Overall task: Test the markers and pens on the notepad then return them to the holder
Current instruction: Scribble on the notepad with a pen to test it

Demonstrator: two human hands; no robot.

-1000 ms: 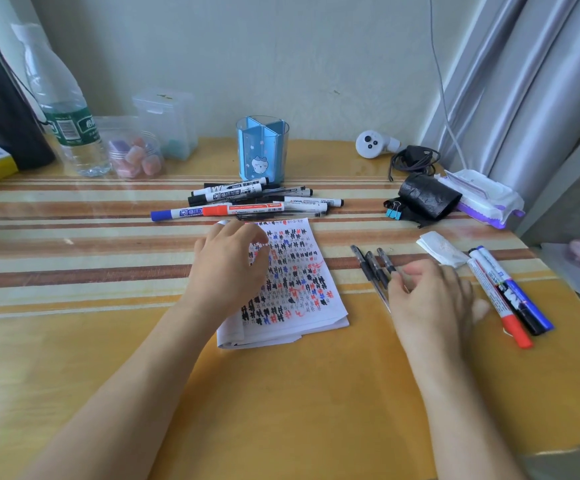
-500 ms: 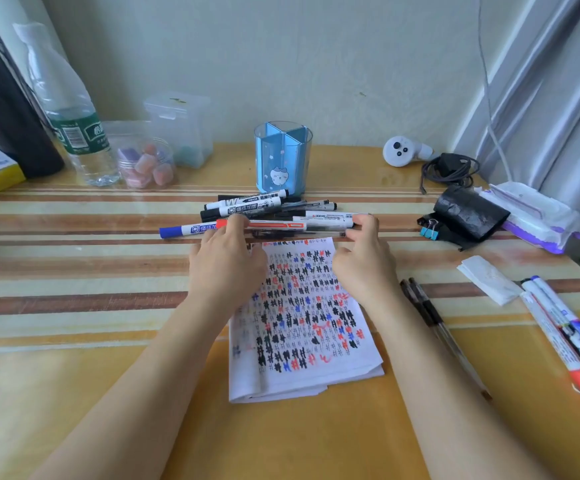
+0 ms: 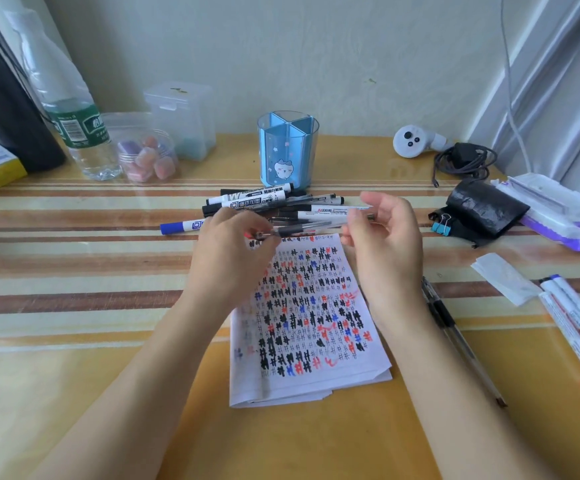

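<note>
A clear-barrelled pen (image 3: 311, 228) with a black grip is held level above the top edge of the notepad (image 3: 311, 327). My left hand (image 3: 233, 258) pinches its tip end and my right hand (image 3: 385, 251) pinches its other end. The notepad page is covered with black, red and blue marks. Behind the hands lies a pile of markers and pens (image 3: 271, 202), a blue-capped marker (image 3: 181, 226) sticking out to the left. The blue holder (image 3: 288, 150) stands empty behind the pile. Two dark pens (image 3: 451, 327) and three markers (image 3: 579, 327) lie to the right.
A water bottle (image 3: 74, 112), a jar of erasers (image 3: 143, 154) and a clear box (image 3: 181, 119) stand at the back left. A white controller (image 3: 416, 142), a cable, a black pouch (image 3: 482, 209), a wipes pack (image 3: 558, 216) and a folded tissue (image 3: 504, 277) sit at the right.
My right hand left the pens on the right and joined my left hand at the pile. Both hands have lifted one clear pen from it above the notepad.
</note>
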